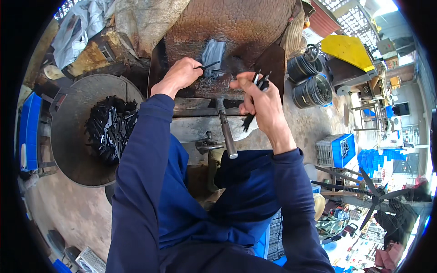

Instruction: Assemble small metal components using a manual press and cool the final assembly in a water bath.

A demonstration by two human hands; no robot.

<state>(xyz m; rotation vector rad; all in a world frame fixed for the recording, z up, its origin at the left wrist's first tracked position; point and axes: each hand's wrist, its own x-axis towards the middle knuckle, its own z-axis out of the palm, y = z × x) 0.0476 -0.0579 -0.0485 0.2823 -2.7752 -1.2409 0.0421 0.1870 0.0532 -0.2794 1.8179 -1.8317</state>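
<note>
My left hand point(177, 75) pinches a thin dark metal piece point(211, 65) between thumb and fingers. It is held over the wet, dark work spot in front of a brown crusted hood point(227, 22). My right hand point(264, 102), fingers curled, grips several slim black metal pieces point(249, 122) that stick out above and below it. Their exact kind cannot be told. Between my hands, a round metal bar point(226, 132) slants toward my knees from the front ledge point(191, 107). A pale grey strip point(214, 51) lies behind the left fingertips.
On the left stands a wide round metal tub point(70, 150) with a heap of similar black pieces point(111, 127). To the right are two dark buckets point(312, 91), a yellow-topped machine point(348, 52), a blue and grey crate point(337, 150) and a large fan point(375, 198).
</note>
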